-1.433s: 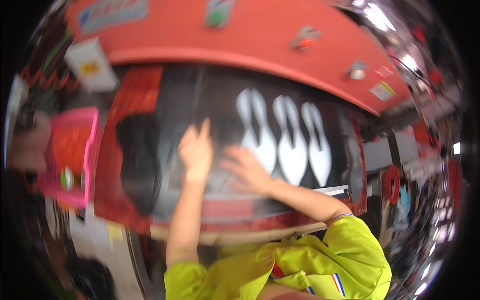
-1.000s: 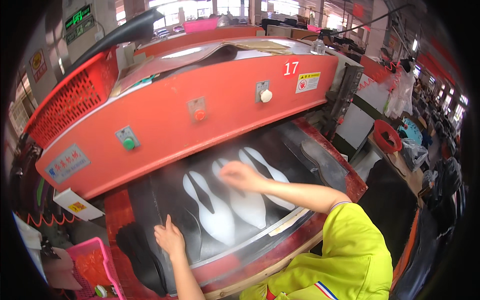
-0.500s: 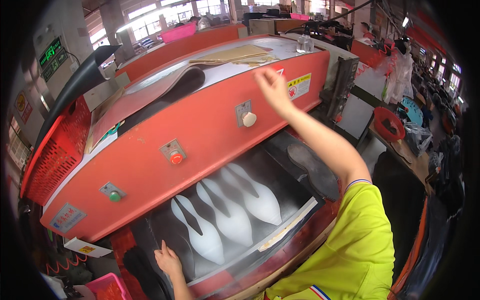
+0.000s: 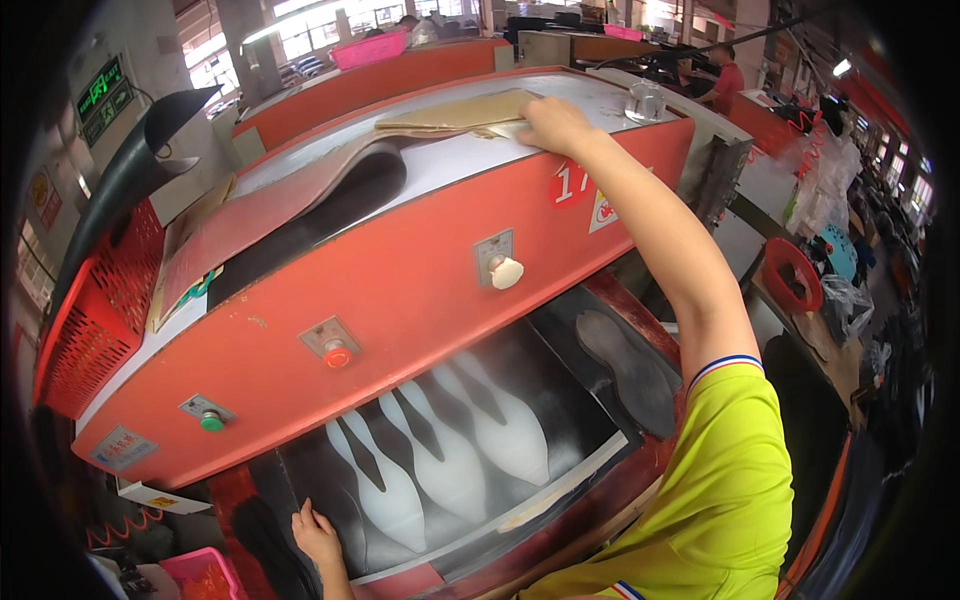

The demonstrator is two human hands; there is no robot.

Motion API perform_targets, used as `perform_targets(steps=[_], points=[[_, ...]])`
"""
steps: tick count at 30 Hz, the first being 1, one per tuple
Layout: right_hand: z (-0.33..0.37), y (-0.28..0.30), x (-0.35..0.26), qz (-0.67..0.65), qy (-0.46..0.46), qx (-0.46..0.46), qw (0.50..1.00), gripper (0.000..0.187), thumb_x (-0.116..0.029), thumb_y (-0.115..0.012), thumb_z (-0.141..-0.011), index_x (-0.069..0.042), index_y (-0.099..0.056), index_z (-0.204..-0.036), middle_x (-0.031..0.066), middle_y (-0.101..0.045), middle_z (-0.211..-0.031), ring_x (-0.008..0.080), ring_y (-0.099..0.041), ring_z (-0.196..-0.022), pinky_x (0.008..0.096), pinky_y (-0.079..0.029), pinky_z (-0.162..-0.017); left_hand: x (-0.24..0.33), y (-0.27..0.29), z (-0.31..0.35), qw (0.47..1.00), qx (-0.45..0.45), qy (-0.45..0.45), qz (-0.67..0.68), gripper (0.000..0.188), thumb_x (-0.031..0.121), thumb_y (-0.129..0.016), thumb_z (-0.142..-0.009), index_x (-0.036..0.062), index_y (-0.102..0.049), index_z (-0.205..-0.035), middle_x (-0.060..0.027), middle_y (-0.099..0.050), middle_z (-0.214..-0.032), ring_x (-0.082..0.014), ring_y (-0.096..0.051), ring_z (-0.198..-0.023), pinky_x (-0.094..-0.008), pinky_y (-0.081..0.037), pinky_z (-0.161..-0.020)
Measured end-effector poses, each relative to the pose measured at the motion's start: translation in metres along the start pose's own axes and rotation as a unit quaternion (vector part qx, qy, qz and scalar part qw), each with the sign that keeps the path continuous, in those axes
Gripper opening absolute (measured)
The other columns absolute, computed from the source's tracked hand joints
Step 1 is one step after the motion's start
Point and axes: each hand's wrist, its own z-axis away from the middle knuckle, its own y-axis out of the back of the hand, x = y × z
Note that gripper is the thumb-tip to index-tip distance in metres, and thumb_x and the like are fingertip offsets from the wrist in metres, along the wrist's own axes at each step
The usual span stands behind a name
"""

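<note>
My right hand [image 4: 548,122] reaches up onto the top of a large red press machine [image 4: 400,280] and rests on a stack of tan cardboard sheets [image 4: 462,110]. My left hand [image 4: 316,534] lies low on the black bed of the machine [image 4: 560,400], its fingers touching the dark sheet beside three white shoe-shaped cutouts [image 4: 440,450]. A dark sole-shaped piece [image 4: 625,370] lies on the bed at the right. My sleeve is bright yellow.
The red front panel carries a green button [image 4: 211,421], a red button [image 4: 337,355] and a cream knob [image 4: 505,272]. A red mesh guard [image 4: 95,300] stands at the left. A pink bin [image 4: 195,575] sits low left. Another person works at the far back right.
My right hand rose from the bed past the red panel to the cardboard on the machine's top. My left hand stayed low at the bed's left edge.
</note>
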Motion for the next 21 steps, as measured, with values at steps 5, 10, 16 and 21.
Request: perform_targets(steps=[5, 10, 16, 21], points=[[-0.008, 0.022, 0.000, 0.015, -0.016, 0.083, 0.996, 0.029, -0.030, -0.061, -0.081, -0.011, -0.070, -0.101, 0.0138, -0.070, -0.100, 0.0330, -0.066, -0.098, 0.0459, -0.052, -0.085, -0.003, -0.001, 0.000, 1.000, -0.005, 0.008, 0.013, 0.026, 0.008, -0.056, -0.087, 0.0065, -0.066, -0.111, -0.0141, -0.057, -0.088, -0.0337, -0.058, -0.083, -0.0430, -0.047, -0.074], [-0.008, 0.050, 0.028, -0.146, -0.055, 0.234, 0.960, 0.038, -0.034, -0.061, -0.080, -0.015, -0.068, -0.113, 0.0152, -0.069, -0.105, 0.0337, -0.066, -0.098, 0.0419, -0.051, -0.087, -0.004, 0.000, 0.002, 0.999, -0.005, 0.006, 0.038, 0.028, 0.008, -0.056, -0.087, 0.0067, -0.063, -0.113, -0.0149, -0.059, -0.094, -0.0347, -0.058, -0.089, -0.0433, -0.047, -0.079], [0.056, 0.083, -0.030, -0.310, 0.010, 0.380, 0.872, 0.040, -0.028, -0.066, -0.087, -0.002, -0.065, -0.118, 0.0146, -0.069, -0.111, 0.0230, -0.065, -0.104, 0.0338, -0.049, -0.089, 0.000, 0.002, 0.000, 0.997, 0.008, -0.010, 0.072, 0.029, 0.010, -0.056, -0.088, 0.0067, -0.062, -0.116, -0.0184, -0.062, -0.098, -0.0374, -0.059, -0.094, -0.0450, -0.047, -0.085], [0.195, 0.083, -0.190, -0.358, 0.127, 0.459, 0.803, 0.021, -0.011, -0.063, -0.091, 0.002, -0.067, -0.108, 0.0053, -0.070, -0.095, 0.0110, -0.063, -0.084, 0.0238, -0.050, -0.075, -0.004, -0.003, 0.010, 0.993, 0.033, -0.014, 0.115, 0.027, 0.011, -0.059, -0.085, 0.0075, -0.064, -0.111, -0.0171, -0.063, -0.093, -0.0366, -0.061, -0.091, -0.0454, -0.049, -0.081]])
